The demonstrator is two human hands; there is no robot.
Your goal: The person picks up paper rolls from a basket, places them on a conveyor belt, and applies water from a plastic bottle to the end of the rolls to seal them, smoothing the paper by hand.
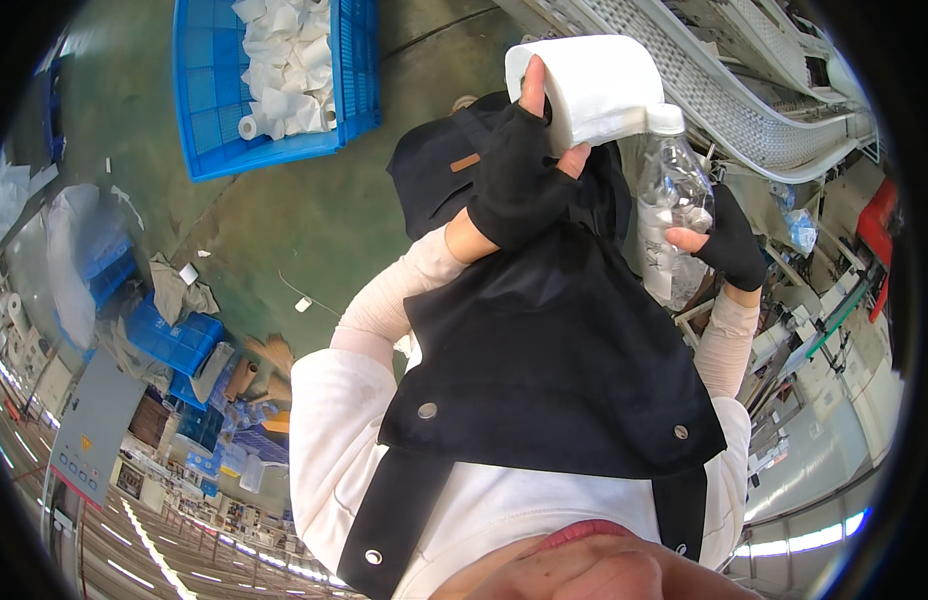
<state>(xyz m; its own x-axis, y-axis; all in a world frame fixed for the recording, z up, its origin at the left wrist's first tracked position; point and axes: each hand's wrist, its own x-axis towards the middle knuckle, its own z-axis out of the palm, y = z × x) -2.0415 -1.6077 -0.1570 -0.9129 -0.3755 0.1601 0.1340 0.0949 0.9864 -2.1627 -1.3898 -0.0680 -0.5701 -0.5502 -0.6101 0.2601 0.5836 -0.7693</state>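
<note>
A white paper roll (606, 85) is gripped at its left end by my left hand (524, 165), which wears a black fingerless glove; a finger and the thumb show against the paper. My right hand (726, 240), gloved the same way, is closed around a clear plastic bottle (674, 185) with a white cap. The bottle stands nearly upright, its cap touching or overlapping the roll's lower right edge. Some whitish content or marking shows in the bottle; I cannot make out which. Several fingers of my right hand are hidden behind it.
A blue plastic crate (206, 100) at the far left holds several white rolls and loose paper. On the right, a pale slatted conveyor (729, 100) curves close to the bottle. Blue bins (174, 340), cardboard and a grey control cabinet (96, 425) stand at left. Scraps lie on the green floor.
</note>
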